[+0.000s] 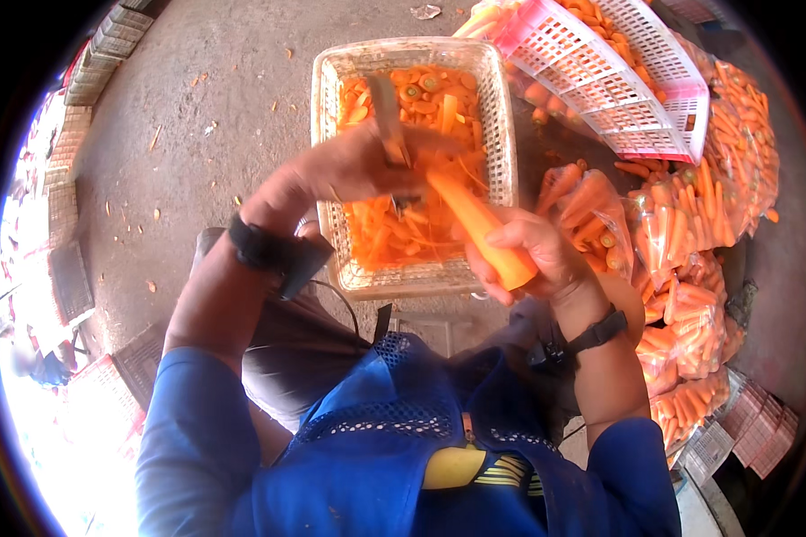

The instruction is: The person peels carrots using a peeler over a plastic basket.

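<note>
My left hand [369, 161], blurred, grips a bladed hand tool [384, 107]; its exact type is unclear. The tool and fingers are over the far end of a peeled carrot [475, 225]. My right hand [544, 252] is closed around the near, thicker end of that carrot, which slants up and left. Beneath both hands stands a dirty white plastic basket [504, 134]. Carrot peelings [403, 235] and cut carrot ends [430, 84] lie in it.
Clear bags of carrots [678, 215] are piled at the right. A pink and white plastic crate [591, 80] holding carrots leans above them. Stacked crates [70, 134] line the left edge. Carrot scraps dot the concrete floor [195, 121].
</note>
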The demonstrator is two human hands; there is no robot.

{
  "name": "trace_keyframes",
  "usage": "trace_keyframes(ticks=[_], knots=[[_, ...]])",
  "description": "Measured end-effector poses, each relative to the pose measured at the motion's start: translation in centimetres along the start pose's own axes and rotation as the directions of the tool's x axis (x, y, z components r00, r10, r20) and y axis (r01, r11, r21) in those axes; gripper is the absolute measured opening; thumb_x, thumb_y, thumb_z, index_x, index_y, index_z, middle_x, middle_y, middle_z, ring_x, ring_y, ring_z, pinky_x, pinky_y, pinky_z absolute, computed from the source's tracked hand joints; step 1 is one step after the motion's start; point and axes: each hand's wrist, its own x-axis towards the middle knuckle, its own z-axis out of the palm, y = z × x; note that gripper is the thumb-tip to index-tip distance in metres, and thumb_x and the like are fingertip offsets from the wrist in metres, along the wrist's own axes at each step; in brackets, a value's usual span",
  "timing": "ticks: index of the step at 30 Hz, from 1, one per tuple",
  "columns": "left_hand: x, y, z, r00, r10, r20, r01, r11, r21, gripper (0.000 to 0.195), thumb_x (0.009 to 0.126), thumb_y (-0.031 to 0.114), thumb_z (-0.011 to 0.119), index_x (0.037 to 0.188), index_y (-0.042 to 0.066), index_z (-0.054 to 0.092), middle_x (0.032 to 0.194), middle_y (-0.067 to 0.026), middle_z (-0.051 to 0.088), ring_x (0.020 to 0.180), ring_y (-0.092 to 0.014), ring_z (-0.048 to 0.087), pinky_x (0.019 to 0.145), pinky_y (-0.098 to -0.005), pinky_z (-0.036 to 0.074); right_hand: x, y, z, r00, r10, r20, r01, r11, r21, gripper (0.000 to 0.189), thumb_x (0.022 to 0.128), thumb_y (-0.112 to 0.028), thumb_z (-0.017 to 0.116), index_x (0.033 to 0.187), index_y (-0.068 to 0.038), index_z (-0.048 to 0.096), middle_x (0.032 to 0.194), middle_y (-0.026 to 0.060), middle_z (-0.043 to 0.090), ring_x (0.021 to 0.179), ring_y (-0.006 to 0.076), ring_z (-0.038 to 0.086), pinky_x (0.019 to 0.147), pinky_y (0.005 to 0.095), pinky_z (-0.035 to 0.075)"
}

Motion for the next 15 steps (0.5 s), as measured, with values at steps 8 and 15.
trace_keyframes(ticks=[8,15], knots=[[-0.2,-3.2,1.5,0.964,-0.265,-0.001,0.264,0.962,-0.071,0.024,0.09,0.016,0.066,0.109,0.0,0.063,0.083,-0.0018,0.063,0.076,-0.009,0.056,0.068,-0.0266,0.047,0.9,-1.3,-1.2,0.794,-0.5,-0.345,0.446,0.866,-0.228,0.026,0.085,-0.017,0.066,0.106,-0.003,0.063,0.091,0.0057,0.066,0.067,0.0115,0.061,0.06,0.0221,0.047],[0.3,1.7,5.1,0.957,-0.2,0.208,0.26,0.91,-0.323,0.021,0.091,0.025,0.064,0.097,0.004,0.066,0.073,0.0015,0.059,0.059,-0.005,0.05,0.048,-0.0218,0.035,3.8,0.1,0.1,0.711,-0.654,-0.259,0.517,0.736,-0.438,0.022,0.087,-0.013,0.067,0.105,-0.002,0.061,0.093,0.003,0.064,0.088,0.0098,0.06,0.081,0.0263,0.049]])
